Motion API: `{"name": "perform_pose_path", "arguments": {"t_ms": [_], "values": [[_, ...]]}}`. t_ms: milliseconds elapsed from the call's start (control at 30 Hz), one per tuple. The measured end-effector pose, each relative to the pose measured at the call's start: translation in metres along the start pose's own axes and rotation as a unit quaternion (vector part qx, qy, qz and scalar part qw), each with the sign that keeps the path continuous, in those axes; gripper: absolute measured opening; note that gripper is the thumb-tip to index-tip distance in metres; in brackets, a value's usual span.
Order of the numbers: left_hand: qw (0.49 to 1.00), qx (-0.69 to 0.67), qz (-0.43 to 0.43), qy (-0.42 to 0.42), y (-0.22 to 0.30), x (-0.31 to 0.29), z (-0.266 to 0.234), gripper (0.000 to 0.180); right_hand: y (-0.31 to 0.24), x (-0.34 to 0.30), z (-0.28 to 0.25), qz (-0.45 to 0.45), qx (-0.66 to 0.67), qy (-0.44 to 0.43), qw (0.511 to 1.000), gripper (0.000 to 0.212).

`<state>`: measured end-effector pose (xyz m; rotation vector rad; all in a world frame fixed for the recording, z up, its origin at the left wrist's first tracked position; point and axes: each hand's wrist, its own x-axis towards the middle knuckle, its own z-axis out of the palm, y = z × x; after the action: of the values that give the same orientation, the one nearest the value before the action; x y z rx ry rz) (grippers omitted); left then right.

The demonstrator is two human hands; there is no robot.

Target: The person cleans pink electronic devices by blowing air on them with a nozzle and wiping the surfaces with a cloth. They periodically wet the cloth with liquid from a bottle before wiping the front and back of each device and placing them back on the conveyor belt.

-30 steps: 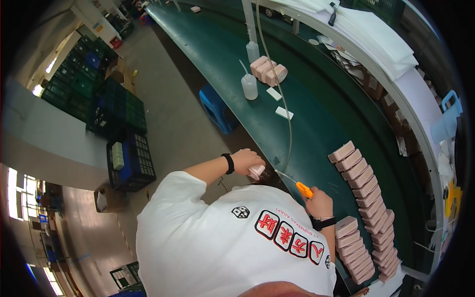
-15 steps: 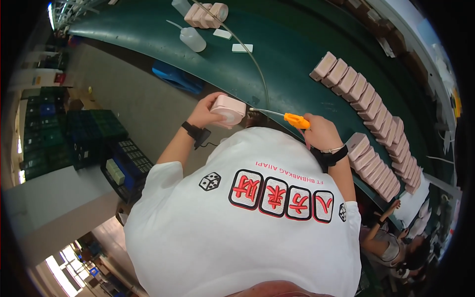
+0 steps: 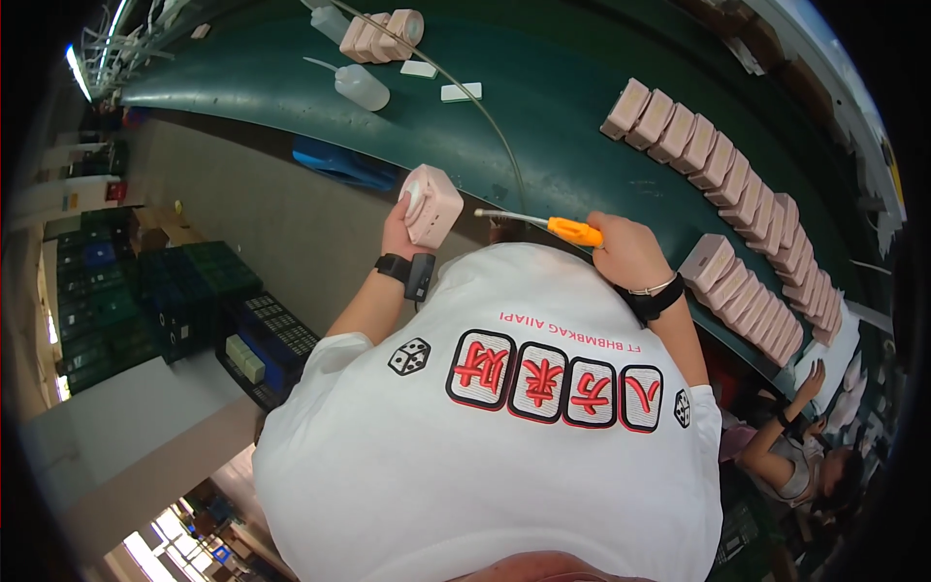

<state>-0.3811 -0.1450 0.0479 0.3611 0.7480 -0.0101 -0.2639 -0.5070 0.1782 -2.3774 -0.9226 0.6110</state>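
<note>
My left hand [image 3: 396,233] is closed round a pale pink boxy device [image 3: 441,209] with rounded corners and a round part on one side. It is held in the air by the near edge of the green bench, tilted, with a side bearing small dark openings toward me. My fingers behind it are partly hidden. In my right hand [image 3: 630,254] is an orange air blow gun [image 3: 574,231], gripped by its body. Its thin metal nozzle points left at the device, and a small gap separates the tip from it.
Pink devices [image 3: 713,160] stand in long rows on the green bench [image 3: 543,126] to the right. Farther left are more pink devices [image 3: 400,31], a squeeze bottle [image 3: 361,87], white pieces [image 3: 461,92] and a hanging hose [image 3: 475,97]. A co-worker's arm [image 3: 776,446] shows at right.
My left hand has turned the pink device, so its round part now faces left and the side with openings shows. My right hand still holds the blow gun, nozzle leftward. The view has shifted slightly.
</note>
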Motion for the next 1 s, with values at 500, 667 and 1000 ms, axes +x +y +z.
{"name": "perform_pose_path", "arguments": {"t_ms": [500, 667, 1000], "values": [[0.984, 0.111, 0.001, -0.142, -0.019, -0.006, 0.108, 0.049, 0.054, -0.115, 0.061, 0.086, 0.266, 0.264, 0.923, 0.023], [0.926, 0.251, 0.091, -0.268, -0.021, 0.008, 0.142, 0.058, 0.096, -0.151, 0.127, 0.176, 0.140, 0.395, 0.890, 0.020], [0.741, 0.487, 0.220, -0.406, -0.044, -0.017, 0.202, 0.070, 0.172, -0.132, 0.225, 0.392, 0.204, 0.492, 0.750, 0.031]]}}
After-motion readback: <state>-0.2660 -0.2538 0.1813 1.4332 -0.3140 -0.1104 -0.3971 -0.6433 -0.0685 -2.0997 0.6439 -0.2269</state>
